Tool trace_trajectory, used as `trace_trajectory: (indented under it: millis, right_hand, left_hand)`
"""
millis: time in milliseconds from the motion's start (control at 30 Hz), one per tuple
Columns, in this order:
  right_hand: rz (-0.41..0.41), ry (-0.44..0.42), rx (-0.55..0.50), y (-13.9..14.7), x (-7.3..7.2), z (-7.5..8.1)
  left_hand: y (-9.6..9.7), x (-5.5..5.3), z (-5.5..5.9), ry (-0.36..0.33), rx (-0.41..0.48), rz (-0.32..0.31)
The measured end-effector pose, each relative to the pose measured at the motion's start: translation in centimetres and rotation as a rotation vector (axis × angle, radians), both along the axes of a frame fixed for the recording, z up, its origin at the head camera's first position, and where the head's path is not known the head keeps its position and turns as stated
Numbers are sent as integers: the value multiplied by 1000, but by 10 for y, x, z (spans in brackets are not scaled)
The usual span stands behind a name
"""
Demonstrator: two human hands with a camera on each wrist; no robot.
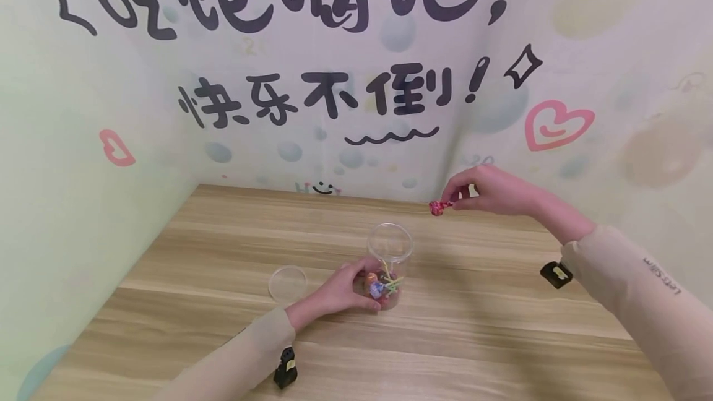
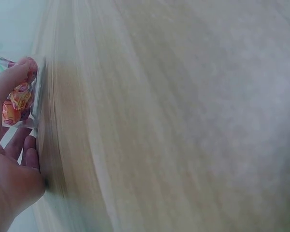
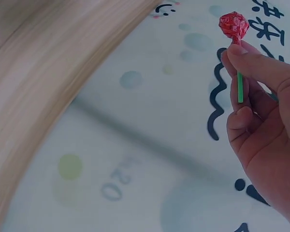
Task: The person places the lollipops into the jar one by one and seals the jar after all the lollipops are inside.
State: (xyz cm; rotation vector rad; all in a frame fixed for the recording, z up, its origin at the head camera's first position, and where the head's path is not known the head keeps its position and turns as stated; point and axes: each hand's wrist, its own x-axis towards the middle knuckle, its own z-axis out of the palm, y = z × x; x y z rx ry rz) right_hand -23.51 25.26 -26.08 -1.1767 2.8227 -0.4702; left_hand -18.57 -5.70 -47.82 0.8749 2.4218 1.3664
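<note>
A clear plastic jar [image 1: 390, 246] stands upright and uncovered on the wooden table, with several wrapped lollipops [image 1: 378, 288] lying in its lower part. Around the jar's left side curl the fingers and thumb of my left hand [image 1: 340, 289], gripping it low down. Orange and red wrappers [image 2: 18, 101] show through the jar wall in the left wrist view. My right hand [image 1: 490, 190] is raised to the right of the jar, pinching a red-wrapped lollipop [image 1: 437, 207] between thumb and fingers. Its green stick [image 3: 240, 87] points down into the palm in the right wrist view.
A round clear lid [image 1: 288, 283] lies flat on the table [image 1: 223, 252], left of the jar. Behind the table's far edge rises a wall covering [image 1: 312, 159] with dark lettering and bubble prints. Black devices [image 1: 557, 274] hang at both wrists.
</note>
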Motion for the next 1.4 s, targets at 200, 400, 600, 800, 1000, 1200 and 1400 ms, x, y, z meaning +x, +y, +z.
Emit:
trace_trajectory:
  millis: [200, 400, 600, 800, 1000, 1200, 1400]
  right_hand:
    - [37, 16, 11, -18, 5, 16]
    - [58, 11, 42, -35, 9, 25]
    - [81, -8, 88, -54, 14, 28]
    - [115, -38, 89, -68, 20, 26]
    - [157, -70, 80, -79, 24, 23]
    - [192, -89, 88, -89, 27, 15]
    - [209, -103, 114, -96, 29, 7]
  left_hand:
    - [-1, 1, 0, -17, 1, 3]
    - [-1, 1, 0, -37, -1, 10]
    - [-1, 0, 0, -11, 4, -6]
    - [-1, -1, 0, -9, -1, -5]
    - [0, 0, 2, -22, -8, -1]
    - [-1, 1, 3, -31, 0, 3]
    - [-1, 1, 4, -31, -2, -2]
